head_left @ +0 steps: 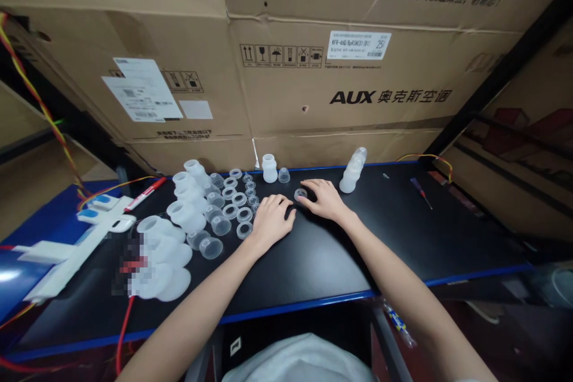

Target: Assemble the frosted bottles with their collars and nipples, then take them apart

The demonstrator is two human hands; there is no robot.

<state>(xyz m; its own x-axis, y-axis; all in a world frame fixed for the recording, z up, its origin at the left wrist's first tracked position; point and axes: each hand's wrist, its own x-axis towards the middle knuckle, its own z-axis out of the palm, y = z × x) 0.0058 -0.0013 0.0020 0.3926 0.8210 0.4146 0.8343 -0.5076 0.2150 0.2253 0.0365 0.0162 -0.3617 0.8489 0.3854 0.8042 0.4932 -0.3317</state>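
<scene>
My right hand has its thumb and forefinger around a clear screw ring on the black tabletop. Nearby, my left hand is low over the table with its fingers bent and thumb apart, and I see nothing in it. Small clear bottle nipples stand in a row just left of it, partly hidden by the hand. Beside them are more clear screw rings and clear domed caps. An open white baby bottle stands behind my hands, with one domed cap beside it.
Several white bottles cluster at the left, some lying down. A closed bottle leans at the back right, near a screwdriver. A power strip and red marker lie far left. A large cardboard box walls the back.
</scene>
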